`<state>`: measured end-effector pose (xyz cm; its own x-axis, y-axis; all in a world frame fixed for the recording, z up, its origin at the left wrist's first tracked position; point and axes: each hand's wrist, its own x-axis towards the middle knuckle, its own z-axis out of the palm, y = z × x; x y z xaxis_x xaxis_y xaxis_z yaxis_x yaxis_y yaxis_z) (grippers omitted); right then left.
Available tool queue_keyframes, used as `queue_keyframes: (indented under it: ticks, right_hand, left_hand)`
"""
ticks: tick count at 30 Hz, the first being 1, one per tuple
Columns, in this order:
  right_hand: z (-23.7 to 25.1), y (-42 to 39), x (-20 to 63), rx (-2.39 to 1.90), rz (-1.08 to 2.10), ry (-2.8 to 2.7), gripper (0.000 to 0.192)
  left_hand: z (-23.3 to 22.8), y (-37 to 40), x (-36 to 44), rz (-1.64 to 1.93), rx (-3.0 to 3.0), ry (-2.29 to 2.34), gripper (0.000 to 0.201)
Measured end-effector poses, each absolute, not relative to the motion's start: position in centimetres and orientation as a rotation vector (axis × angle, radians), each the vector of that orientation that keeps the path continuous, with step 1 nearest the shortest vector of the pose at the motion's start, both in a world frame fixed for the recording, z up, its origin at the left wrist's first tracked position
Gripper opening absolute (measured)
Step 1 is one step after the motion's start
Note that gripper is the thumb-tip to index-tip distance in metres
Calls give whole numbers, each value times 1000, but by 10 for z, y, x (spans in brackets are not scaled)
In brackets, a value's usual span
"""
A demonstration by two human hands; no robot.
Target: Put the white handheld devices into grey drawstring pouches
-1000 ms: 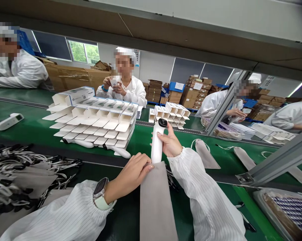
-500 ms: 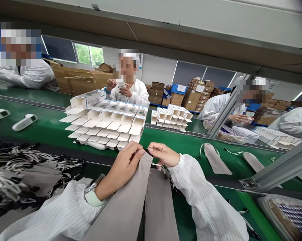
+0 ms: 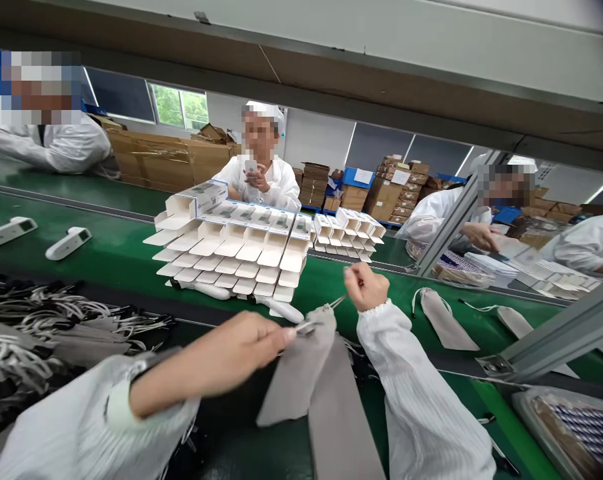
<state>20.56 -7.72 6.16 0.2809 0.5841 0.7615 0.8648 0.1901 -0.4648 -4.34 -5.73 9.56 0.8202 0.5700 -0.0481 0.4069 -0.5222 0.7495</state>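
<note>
A grey drawstring pouch (image 3: 296,380) hangs between my hands, its mouth gathered at the top. My left hand (image 3: 241,347), slightly blurred, pinches the white drawstring (image 3: 309,327) at the left of the mouth. On the other side my right hand (image 3: 367,287) is closed on the cord's other end, pulled up and to the right. Another grey pouch (image 3: 344,413) lies just behind and below, partly covered by the first. At the left, a heap of grey pouches (image 3: 76,347) with white cords and black ends lies near my left sleeve.
Open white boxes (image 3: 236,247) stand stacked ahead on the green conveyor (image 3: 116,267). White handheld devices (image 3: 69,243) lie to the left. A filled pouch (image 3: 444,319) rests at right, near a metal post (image 3: 456,213). Co-workers (image 3: 264,173) sit across the line.
My hands have moved apart, each drawing on the cord. The pouch's mouth has bunched together, and its body has swung up off the lower pouch. The camera view shifted slightly left.
</note>
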Motion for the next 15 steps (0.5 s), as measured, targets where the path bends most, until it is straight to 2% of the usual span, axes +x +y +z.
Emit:
queue_keyframes:
  ticks: [2,4,7,8,11,13,15]
  right_hand:
    - [59,-71,219,-1496,-192,-1394,35]
    - [55,-68,212,-1373,244,-1521,40]
    - [50,-71,170,-962,1016,-1855,56]
    - [49,-73,155,-848,1124,-1906,56]
    - [56,-80,142,-788,1060,-1843,35]
    - [68,-84,169,-907,910,-1682,38]
    - [79,-87,217,-1010,779,-1450,49]
  left_hand:
    - [99,-67,-46,222,2013,608,44]
    - [100,-71,-45,407,1805,575,42]
    - [102,-71,-32,778,1654,512,38]
    - [103,-72,-25,861,1693,484,37]
    - [101,-83,-4,1015,2030,350,30]
    - [88,-95,8,1076,2265,273,20]
    - [63,-103,17,970,2421,275,21]
